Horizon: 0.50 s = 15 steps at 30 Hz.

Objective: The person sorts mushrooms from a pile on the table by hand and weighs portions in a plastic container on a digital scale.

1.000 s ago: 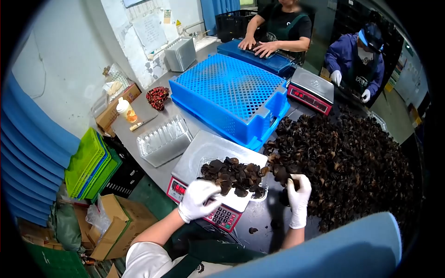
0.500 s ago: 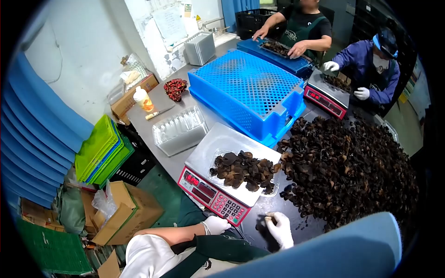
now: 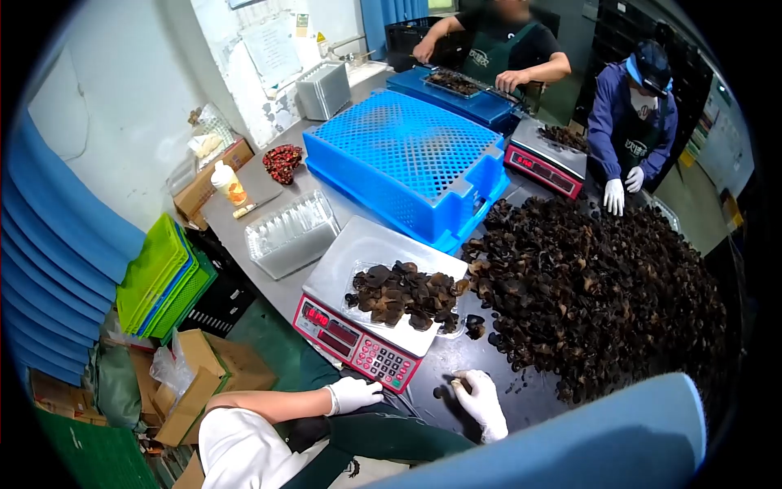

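My left hand (image 3: 356, 395), in a white glove, lies at the table edge by the front of a red-framed scale (image 3: 358, 336), fingers stretched out and holding nothing visible. My right hand (image 3: 479, 403), also gloved, rests over the metal table with its fingers loosely bent and slightly apart. Close to its fingertips is a small dark piece (image 3: 442, 392); I see nothing gripped. On the scale sits a clear plastic tray (image 3: 355, 281) of black wood-ear mushrooms (image 3: 403, 295). One loose mushroom piece (image 3: 475, 326) lies right of the tray. The scale's display glows red.
A large mushroom heap (image 3: 595, 293) covers the table's right side. Behind the scale stand an upturned blue crate (image 3: 407, 147) and stacked clear trays (image 3: 292, 235). A knife (image 3: 257, 205), a bottle (image 3: 229, 183) and red bundles (image 3: 282, 164) lie left. Two co-workers stand opposite, near another scale (image 3: 544, 167).
The whole view has shifted, so things sit further left. The purple-sleeved co-worker's gloved hands have gone from the far scale to the heap. My hands have hardly moved.
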### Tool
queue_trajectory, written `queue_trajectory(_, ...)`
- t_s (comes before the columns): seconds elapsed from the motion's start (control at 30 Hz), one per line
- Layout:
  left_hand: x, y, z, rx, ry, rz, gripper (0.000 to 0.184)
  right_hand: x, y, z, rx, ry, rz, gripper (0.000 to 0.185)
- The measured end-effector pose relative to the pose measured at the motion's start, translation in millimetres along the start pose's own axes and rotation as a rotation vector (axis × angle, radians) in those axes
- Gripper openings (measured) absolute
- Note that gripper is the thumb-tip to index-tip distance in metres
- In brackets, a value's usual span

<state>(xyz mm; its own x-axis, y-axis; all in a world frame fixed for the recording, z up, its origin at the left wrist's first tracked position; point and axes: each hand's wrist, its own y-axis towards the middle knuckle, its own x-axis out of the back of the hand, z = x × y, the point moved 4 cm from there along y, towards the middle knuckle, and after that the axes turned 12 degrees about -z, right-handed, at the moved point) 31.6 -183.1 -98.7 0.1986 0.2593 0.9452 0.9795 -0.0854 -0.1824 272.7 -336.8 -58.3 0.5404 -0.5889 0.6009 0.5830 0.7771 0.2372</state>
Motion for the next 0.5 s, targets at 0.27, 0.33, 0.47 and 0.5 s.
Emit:
queue_trajectory(0.27, -9, 11, 5, -0.168, 0.059, -0.034, 0.014, 3, 5, 6, -0.009, 0.05, 0.052, 0.021)
queue_trajectory(0.33, 7, 18, -5, -0.171, -0.211, -0.224, 0.016, 8, 10, 5, -0.024, 0.061, 0.033, 0.021)
queue_trajectory(0.47, 68, 53, -37, -0.125, -0.405, -0.563, 0.043, 11, 16, -20, -0.136, 0.125, -0.071, 0.018)
queue_trajectory(0.5, 82, 56, -38, -0.102, -0.348, -0.569, 0.046, 10, 20, -21, -0.137, 0.136, -0.095, 0.019)
